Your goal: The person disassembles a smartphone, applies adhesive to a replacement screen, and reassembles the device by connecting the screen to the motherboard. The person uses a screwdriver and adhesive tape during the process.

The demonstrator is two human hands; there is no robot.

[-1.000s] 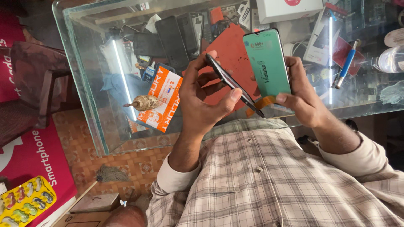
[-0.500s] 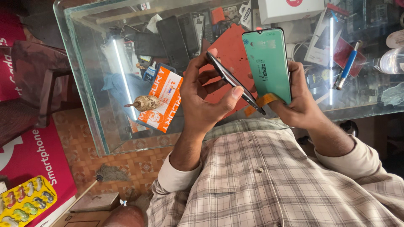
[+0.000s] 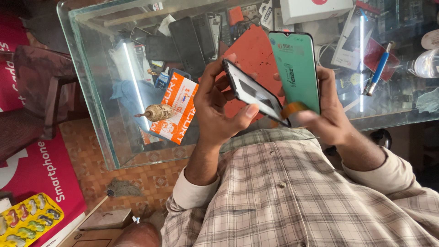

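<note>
Glass counter (image 3: pixel 98 114) underneath — my left hand (image 3: pixel 219 110) grips the phone frame (image 3: pixel 256 93), right hand (image 3: pixel 329 116) clasps the green screen panel (image 3: pixel 295 68); orange packet (image 3: pixel 176 112) at nine o'clock.

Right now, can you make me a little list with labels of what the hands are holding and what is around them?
left hand: holds a dark phone body, tilted
right hand: holds a green-covered screen panel, upright
link: an orange strip runs between the two parts
surface: glass counter beneath the hands
on counter: orange packet, blue-handled tool, white box
on floor: yellow tray
</note>
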